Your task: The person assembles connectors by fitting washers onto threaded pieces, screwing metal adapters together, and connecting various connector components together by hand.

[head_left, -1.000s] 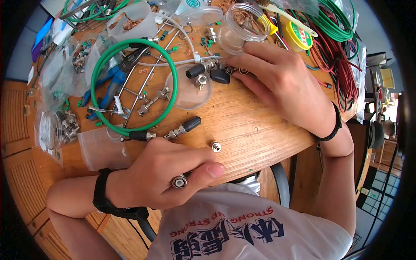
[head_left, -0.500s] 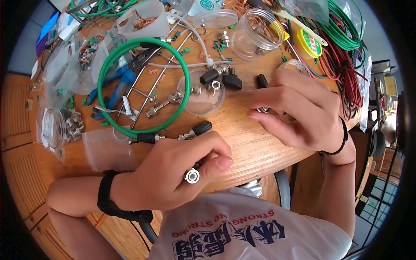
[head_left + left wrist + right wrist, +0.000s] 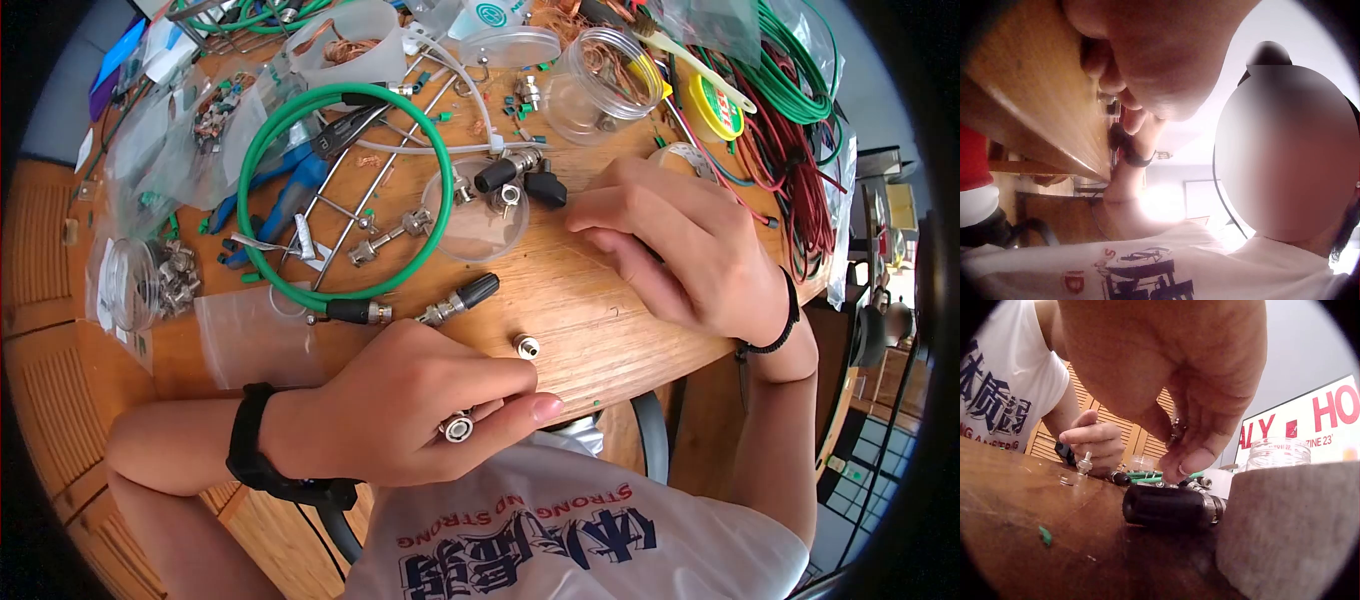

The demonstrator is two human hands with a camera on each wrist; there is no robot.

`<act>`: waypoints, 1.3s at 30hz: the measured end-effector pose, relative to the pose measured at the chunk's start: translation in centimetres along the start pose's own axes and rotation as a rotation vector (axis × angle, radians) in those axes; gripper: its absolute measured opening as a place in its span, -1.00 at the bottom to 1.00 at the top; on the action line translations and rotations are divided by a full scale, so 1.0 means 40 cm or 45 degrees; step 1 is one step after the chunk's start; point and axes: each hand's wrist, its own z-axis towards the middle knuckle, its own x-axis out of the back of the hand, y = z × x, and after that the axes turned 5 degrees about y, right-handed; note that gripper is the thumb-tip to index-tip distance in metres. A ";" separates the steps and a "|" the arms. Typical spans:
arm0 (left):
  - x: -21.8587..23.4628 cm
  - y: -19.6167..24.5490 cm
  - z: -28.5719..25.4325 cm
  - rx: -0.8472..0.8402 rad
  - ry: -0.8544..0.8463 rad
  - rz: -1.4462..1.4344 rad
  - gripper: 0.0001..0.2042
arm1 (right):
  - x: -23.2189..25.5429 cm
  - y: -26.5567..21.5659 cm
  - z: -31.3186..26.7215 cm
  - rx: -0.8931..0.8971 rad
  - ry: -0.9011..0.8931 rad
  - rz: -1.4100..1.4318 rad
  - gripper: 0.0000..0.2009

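A BNC connector [image 3: 457, 429] was clasped in the left grip [image 3: 405, 405] and a metal part [image 3: 1177, 429] in the curled right grip [image 3: 690, 250], while the loose metal fitting [image 3: 526, 346] on the table [image 3: 570, 300] risked being knocked by the left.

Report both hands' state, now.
Left hand: closed, holding a metal connector.
Right hand: closed, fingers curled around a small metal part; its exact type cannot be told.

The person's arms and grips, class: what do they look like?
The left grip and right grip are ungloved. A wide black strap with a bulky dark piece circles the left wrist; a thin black braided cord circles the right. The forearms are bare of sleeves; the white shirt has red and dark-blue lettering.
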 end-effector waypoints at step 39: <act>-0.010 -0.004 -0.009 0.165 0.082 -0.230 -0.83 | 0.020 -0.063 0.066 0.154 -0.011 0.245 -0.72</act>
